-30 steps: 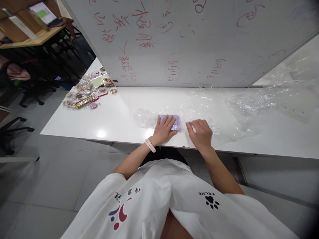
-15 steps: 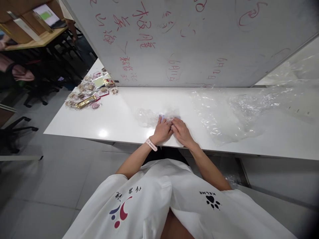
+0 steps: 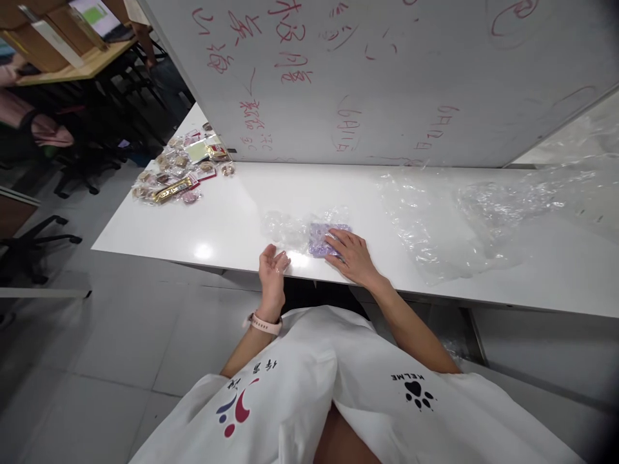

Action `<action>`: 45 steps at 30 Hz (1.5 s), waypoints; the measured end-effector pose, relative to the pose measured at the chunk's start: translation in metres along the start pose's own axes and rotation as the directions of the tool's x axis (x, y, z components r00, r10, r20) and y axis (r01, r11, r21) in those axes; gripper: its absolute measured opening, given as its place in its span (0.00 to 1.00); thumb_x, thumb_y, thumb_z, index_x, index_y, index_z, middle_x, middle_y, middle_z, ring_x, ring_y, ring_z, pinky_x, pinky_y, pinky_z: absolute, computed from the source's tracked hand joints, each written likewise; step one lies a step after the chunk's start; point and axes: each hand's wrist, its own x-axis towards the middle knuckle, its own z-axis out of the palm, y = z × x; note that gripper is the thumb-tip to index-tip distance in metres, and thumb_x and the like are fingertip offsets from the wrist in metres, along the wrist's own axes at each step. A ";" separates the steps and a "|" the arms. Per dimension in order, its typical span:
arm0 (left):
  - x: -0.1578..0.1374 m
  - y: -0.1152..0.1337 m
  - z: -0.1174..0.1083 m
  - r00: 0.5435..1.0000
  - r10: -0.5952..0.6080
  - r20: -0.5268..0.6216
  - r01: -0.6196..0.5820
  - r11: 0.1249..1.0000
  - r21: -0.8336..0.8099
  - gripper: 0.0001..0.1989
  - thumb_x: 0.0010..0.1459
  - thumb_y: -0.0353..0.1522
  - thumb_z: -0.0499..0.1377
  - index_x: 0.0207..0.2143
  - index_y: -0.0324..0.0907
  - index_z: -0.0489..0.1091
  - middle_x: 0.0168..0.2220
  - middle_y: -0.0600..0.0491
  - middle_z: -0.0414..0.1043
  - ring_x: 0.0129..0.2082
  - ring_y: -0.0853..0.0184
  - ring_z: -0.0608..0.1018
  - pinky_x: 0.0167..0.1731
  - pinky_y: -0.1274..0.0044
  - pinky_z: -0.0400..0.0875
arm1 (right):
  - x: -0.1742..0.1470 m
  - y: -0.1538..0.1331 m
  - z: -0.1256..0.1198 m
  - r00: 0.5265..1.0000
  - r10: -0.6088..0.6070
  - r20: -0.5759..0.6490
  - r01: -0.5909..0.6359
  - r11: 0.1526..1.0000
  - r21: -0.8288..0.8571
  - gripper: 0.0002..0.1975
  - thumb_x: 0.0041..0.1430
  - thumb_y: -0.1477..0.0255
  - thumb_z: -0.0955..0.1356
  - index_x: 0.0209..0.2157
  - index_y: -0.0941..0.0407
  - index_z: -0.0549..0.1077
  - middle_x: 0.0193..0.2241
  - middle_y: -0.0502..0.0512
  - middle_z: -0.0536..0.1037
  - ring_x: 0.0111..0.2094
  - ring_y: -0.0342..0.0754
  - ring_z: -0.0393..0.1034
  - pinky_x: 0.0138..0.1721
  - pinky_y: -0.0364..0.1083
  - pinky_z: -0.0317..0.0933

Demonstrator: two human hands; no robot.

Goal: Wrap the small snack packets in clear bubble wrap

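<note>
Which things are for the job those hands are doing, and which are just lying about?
Seemingly for the job:
purple rectangular item, under the right hand
crumpled clear plastic beside it

Seemingly just about:
gold packet
pile of small wrapped items
whiteboard
big plastic sheet, perhaps spare
</note>
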 end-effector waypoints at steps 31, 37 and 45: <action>0.119 0.061 0.084 0.644 0.036 0.764 -0.511 0.763 0.396 0.21 0.66 0.44 0.51 0.24 0.40 0.66 0.22 0.53 0.65 0.23 0.67 0.68 0.26 0.76 0.56 | 0.045 0.014 -0.032 0.937 0.187 -0.296 -0.201 0.979 -0.018 0.20 0.68 0.63 0.62 0.57 0.56 0.70 0.52 0.62 0.76 0.48 0.58 0.72 0.43 0.53 0.66; 0.120 0.044 0.094 0.753 0.155 0.640 -0.536 0.709 0.459 0.11 0.62 0.39 0.58 0.32 0.40 0.71 0.37 0.45 0.71 0.41 0.59 0.73 0.39 0.71 0.67 | 0.032 0.011 -0.012 0.992 0.019 -0.123 -0.013 0.999 0.052 0.18 0.69 0.69 0.61 0.57 0.53 0.72 0.58 0.58 0.73 0.59 0.57 0.64 0.56 0.58 0.61; 0.032 0.034 0.069 0.945 -0.047 0.324 0.077 0.994 -0.078 0.36 0.55 0.37 0.65 0.62 0.44 0.54 0.59 0.41 0.64 0.52 0.59 0.74 0.47 0.69 0.72 | 0.058 0.030 -0.039 0.989 0.109 0.096 -0.133 0.945 0.299 0.10 0.62 0.69 0.67 0.43 0.51 0.79 0.45 0.54 0.79 0.45 0.53 0.72 0.47 0.52 0.65</action>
